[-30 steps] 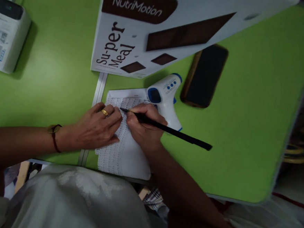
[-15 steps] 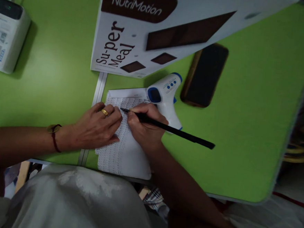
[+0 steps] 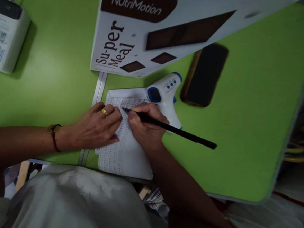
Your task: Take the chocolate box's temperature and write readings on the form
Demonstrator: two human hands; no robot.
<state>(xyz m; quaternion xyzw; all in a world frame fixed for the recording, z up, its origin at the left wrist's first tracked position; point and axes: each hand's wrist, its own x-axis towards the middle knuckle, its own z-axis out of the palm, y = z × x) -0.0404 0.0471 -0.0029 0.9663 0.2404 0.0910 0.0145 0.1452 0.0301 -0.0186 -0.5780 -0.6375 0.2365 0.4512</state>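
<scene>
My right hand (image 3: 148, 126) pinches a long black pen (image 3: 182, 131), its tip at the written sheet of paper (image 3: 111, 159). The pen slants down to the right past the hand. Rows of small handwriting cover the sheet's left part, while its lower right is blank. My left hand (image 3: 99, 126), with a gold ring, rests on the paper's left side, fingers loosely bent and thumb apart; the fingertips are partly hidden. Just beyond my right hand, a white and blue infrared thermometer (image 3: 165, 101) lies on the paper's upper corner.
A large white box (image 3: 115, 42) with brown panels stands at the back. Right of the thermometer lies a dark phone (image 3: 205, 74). A white power bank (image 3: 8, 38) with a plugged cable sits far left. The green table (image 3: 244, 134) has a metal seam (image 3: 99, 87) across it.
The pen and my right hand have shifted slightly to the right along the paper. My left hand stays in place.
</scene>
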